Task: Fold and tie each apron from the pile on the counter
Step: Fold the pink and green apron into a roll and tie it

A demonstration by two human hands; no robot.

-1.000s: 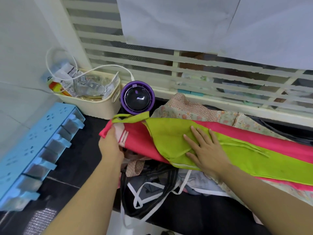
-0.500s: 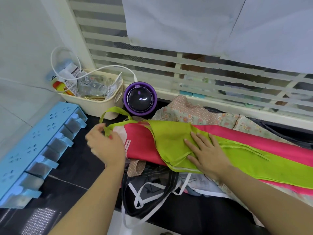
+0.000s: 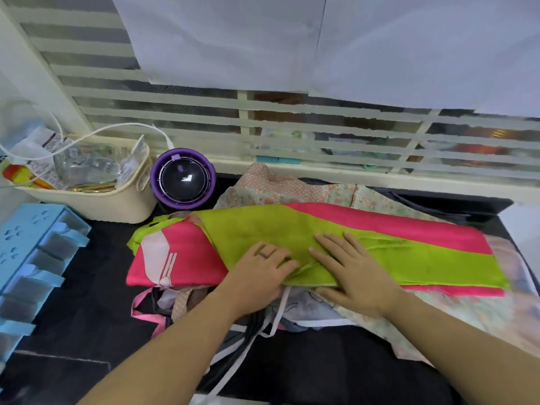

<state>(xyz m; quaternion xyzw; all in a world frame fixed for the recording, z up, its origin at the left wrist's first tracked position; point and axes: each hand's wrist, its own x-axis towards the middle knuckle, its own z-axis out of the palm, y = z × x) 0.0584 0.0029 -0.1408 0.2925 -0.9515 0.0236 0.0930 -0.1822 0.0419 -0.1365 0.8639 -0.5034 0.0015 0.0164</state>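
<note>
Grip: nothing clasped. L hand (image 3: 263, 271) & R hand (image 3: 352, 274) lie flat, fingers straight, side by side on the pink/green apron (image 3: 394, 249), prob. to crease its long fold. It sits atop the pile (image 3: 292, 190) on the dark tabletop (image 3: 73, 331).

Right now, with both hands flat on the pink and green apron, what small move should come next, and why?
Probably fold the long right end over toward the middle. The apron lies as a long strip across the pile, and the left hand and right hand press flat near its middle.
</note>
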